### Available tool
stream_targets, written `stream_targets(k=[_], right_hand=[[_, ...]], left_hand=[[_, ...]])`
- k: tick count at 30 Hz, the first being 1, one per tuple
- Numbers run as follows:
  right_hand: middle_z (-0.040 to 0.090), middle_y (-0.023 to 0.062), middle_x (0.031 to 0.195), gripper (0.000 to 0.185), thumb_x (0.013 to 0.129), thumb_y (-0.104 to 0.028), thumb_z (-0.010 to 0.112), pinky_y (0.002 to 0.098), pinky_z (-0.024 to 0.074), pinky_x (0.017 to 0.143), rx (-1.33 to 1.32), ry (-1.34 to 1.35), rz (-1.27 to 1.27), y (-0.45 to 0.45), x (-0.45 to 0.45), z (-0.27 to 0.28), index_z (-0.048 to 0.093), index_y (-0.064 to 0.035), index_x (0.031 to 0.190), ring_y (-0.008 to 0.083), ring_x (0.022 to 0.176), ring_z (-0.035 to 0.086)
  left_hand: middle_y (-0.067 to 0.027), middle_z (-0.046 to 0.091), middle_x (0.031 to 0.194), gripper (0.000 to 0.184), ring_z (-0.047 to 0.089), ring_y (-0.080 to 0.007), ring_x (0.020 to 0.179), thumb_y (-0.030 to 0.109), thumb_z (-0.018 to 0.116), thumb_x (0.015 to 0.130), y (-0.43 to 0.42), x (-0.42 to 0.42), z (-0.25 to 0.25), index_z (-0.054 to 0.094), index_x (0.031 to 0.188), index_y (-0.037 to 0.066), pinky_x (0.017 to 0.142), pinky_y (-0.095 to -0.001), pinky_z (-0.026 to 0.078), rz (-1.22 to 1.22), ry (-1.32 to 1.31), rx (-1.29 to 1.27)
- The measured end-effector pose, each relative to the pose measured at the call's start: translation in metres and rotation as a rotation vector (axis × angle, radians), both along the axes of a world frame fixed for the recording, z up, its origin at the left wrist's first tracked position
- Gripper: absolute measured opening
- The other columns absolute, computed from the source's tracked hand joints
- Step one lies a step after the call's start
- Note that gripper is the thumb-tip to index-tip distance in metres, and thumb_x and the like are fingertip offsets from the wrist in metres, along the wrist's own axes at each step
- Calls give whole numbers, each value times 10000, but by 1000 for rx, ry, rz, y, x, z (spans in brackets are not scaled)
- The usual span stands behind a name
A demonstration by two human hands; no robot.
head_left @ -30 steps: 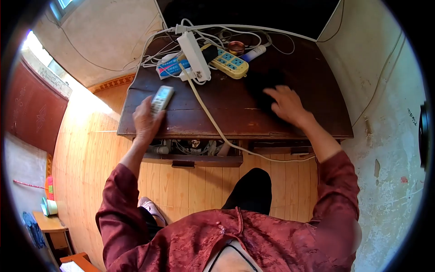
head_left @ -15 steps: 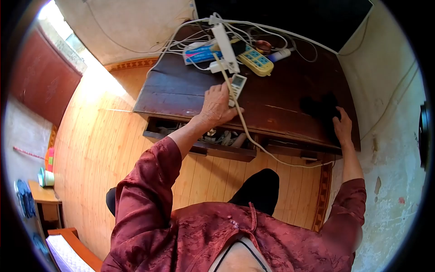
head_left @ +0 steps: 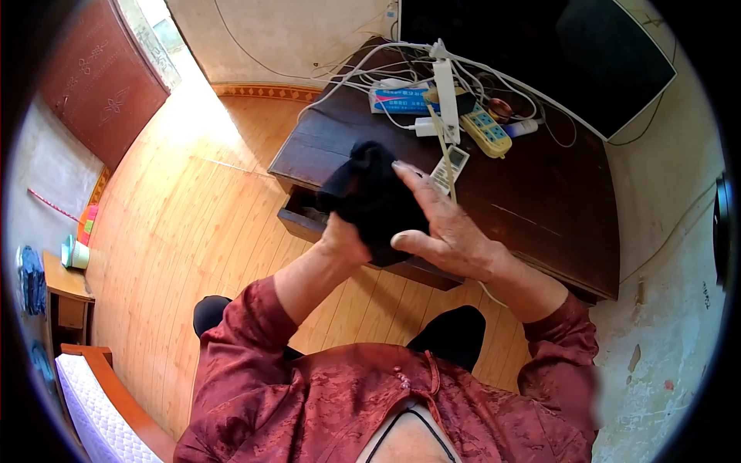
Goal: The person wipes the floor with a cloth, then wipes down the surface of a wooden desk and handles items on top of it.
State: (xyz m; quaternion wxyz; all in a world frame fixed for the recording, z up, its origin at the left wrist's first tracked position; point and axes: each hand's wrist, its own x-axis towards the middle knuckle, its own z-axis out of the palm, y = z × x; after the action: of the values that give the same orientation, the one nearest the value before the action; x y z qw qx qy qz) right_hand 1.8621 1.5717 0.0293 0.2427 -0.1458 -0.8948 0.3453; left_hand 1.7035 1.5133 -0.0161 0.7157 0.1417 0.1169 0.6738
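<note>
A bunched black cloth (head_left: 378,197) is raised in front of me, above the cabinet's near edge; its exact kind does not show. My left hand (head_left: 345,241) grips it from below and the left, its fingers mostly hidden behind the fabric. Against the cloth's right side is my right hand (head_left: 448,228), thumb and fingers stretched apart. Just beyond that hand, a white remote control (head_left: 450,166) lies on the dark wooden cabinet (head_left: 540,208). Partly covered by the cloth and my hands, a drawer (head_left: 299,218) stands pulled out.
Tangled white cables, a power strip (head_left: 445,96), a blue box (head_left: 397,101) and a yellow socket block (head_left: 485,131) crowd the cabinet's back. Behind them stands a black television (head_left: 540,58). A peeling wall (head_left: 664,309) borders the right side.
The black cloth has come from the cabinet's right side to the middle, off the surface. My left hand has left the remote and grips the cloth; my right hand has moved left with it.
</note>
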Motion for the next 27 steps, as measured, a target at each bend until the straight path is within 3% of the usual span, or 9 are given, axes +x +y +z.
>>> stream_targets(k=[1, 3, 5, 8, 10, 14, 19, 24, 27], right_hand=[[373, 209, 1401, 710, 830, -265, 657, 388, 281, 1091, 97, 81, 7, 10, 4, 3, 319, -22, 1406, 320, 1310, 362], [464, 127, 1343, 558, 855, -223, 616, 352, 323, 1053, -173, 269, -221, 26, 29, 3, 411, -44, 1342, 264, 1230, 451], [475, 126, 1329, 506, 902, -294, 544, 356, 322, 1043, -140, 239, -529, 58, 73, -11, 432, -45, 1328, 253, 1216, 457], [424, 193, 1371, 597, 903, -389, 540, 399, 312, 1058, 165, -118, -916, 118, 151, -60, 407, -14, 1347, 344, 1276, 388], [373, 211, 1407, 615, 922, -420, 505, 437, 235, 1097, 118, -328, -999, 128, 180, -88, 381, -17, 1370, 356, 1324, 317], [295, 218, 1451, 628, 938, -459, 472, 491, 135, 1122, 184, -582, -1002, 114, 189, -111, 359, -33, 1384, 374, 1370, 219], [256, 228, 1465, 651, 938, -495, 456, 511, 120, 1121, 250, -663, -1012, 112, 177, -107, 350, -32, 1383, 398, 1375, 186], [264, 243, 1454, 656, 941, -507, 437, 513, 130, 1119, 263, -677, -1020, 111, 173, -105, 351, -25, 1378, 407, 1368, 197], [268, 244, 1451, 659, 941, -514, 432, 512, 134, 1118, 269, -683, -1026, 111, 172, -105, 353, -24, 1376, 411, 1365, 202]], left_hand=[[-64, 577, 1166, 508, 571, -245, 1038, 492, 517, 894, 2, -16, 0, 510, 1240, 119, 894, -370, 478, -62, -14, 80], [-72, 564, 1096, 451, 560, -250, 974, 435, 566, 872, 4, -57, -11, 517, 1171, 100, 844, -393, 475, 141, 183, 50], [-96, 552, 1098, 487, 547, -265, 985, 428, 609, 839, 16, -99, -29, 505, 1178, 94, 853, -409, 459, 385, 677, 4], [-198, 451, 1313, 772, 439, -344, 1216, 539, 672, 742, 38, -121, -33, 416, 1355, 146, 998, -523, 345, 807, 2118, -94], [-219, 374, 1382, 783, 341, -403, 1284, 518, 679, 737, 25, -89, -34, 396, 1386, 185, 961, -628, 309, 634, 2818, 175], [-186, 392, 1342, 640, 359, -391, 1238, 409, 682, 741, 58, -134, -35, 472, 1322, 242, 897, -621, 346, 561, 2715, 373], [-174, 497, 1208, 477, 463, -350, 1131, 265, 604, 774, 141, -168, -36, 537, 1236, 164, 819, -516, 398, 601, 2771, 162], [-178, 557, 1100, 333, 509, -355, 1046, 218, 526, 813, 242, -146, -61, 586, 1110, 80, 857, -545, 353, 889, 2823, -194], [-160, 565, 1093, 315, 499, -332, 1010, 231, 549, 791, 271, -126, -63, 646, 1053, 86, 825, -511, 352, 866, 2757, -150]])
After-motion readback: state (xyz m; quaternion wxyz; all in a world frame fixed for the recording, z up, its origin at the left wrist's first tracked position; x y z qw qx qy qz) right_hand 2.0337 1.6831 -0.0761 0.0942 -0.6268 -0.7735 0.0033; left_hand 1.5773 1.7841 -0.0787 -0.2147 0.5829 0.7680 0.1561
